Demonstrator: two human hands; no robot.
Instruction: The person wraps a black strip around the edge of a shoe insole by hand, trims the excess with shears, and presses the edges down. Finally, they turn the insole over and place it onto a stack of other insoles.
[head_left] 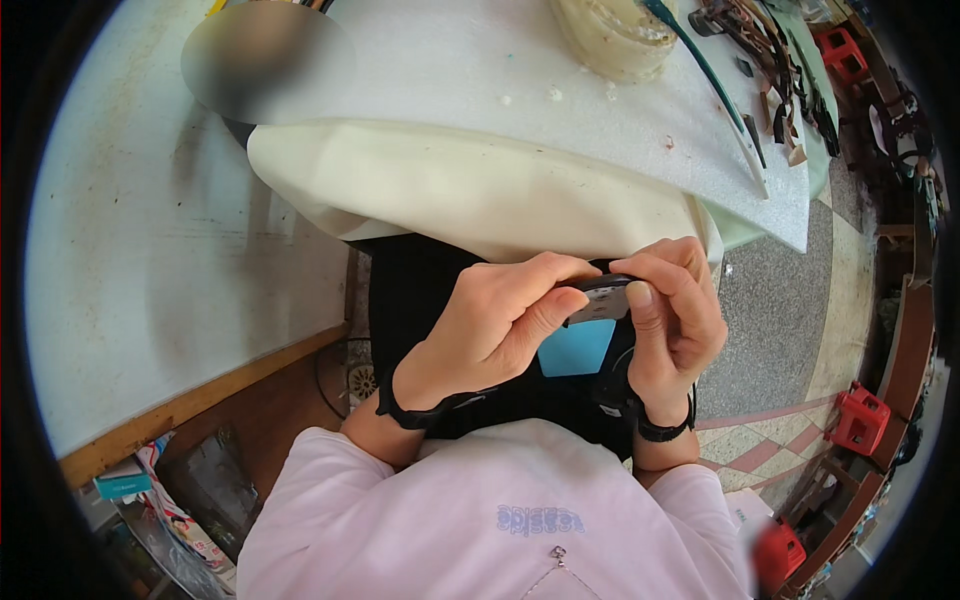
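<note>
Over my lap, both hands hold a small flat piece [602, 300] with a black rim and a pale grey face marked with dark spots; its exact kind I cannot make out. My left hand [500, 308] pinches its left end between thumb and fingers. At the other end, the thumb and forefinger of my right hand [672, 310] grip it, with the remaining fingers curled in. Just below the piece, a light blue flat panel [576, 350] shows against my black clothing. Black bands circle both wrists.
Cream sheet material [450, 185] drapes over the near edge of a table covered with white foam [430, 60]. On it stand a cloudy tub [625, 45], a teal-handled tool [700, 62] and dark strips [785, 75]. Red stools [860, 418] stand right; a wood-edged white surface [150, 250] lies left.
</note>
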